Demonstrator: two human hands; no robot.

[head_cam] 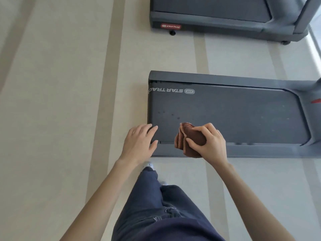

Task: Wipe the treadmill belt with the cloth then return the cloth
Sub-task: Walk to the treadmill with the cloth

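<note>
One view, the head camera, covers the whole work area.

**State**
- The right hand (pixel 208 141) grips the cloth (pixel 181 138), a brown folded towel. Fingers and thumb are curled round its bunched end, and the folded layers fan out to the left.
- The cloth sits at the rear end of the treadmill belt (pixel 234 115), over its near edge and partly overlapping the near side rail (pixel 260 150). It cannot be told whether the underside already presses on the belt.
- The left hand (pixel 139 141) is spread and holds nothing. It is over the rear corner of the deck, and contact cannot be confirmed.
- Several dark spots (pixel 178 118) lie on the belt just beyond the cloth, below the printed logo (pixel 171 90).
- A second treadmill (pixel 225 14) stands well apart, at the top of the view.

**Step in hand (judged):** start of the wipe. The belt appears largely untreated.

**Procedure**
1. Lay the cloth flat so a broad face meets the belt, not the folded edges.
2. Press down with the palm as well as the fingertips.
3. Treat the dark spots first, with firmer pressure.
4. Stroke across the belt's width in overlapping passes, from the rear end toward the front.
5. Brace the left hand on the fixed rail, not the belt, because the belt may slip under a push.
6. Return the cloth only after the full belt is covered.
</note>
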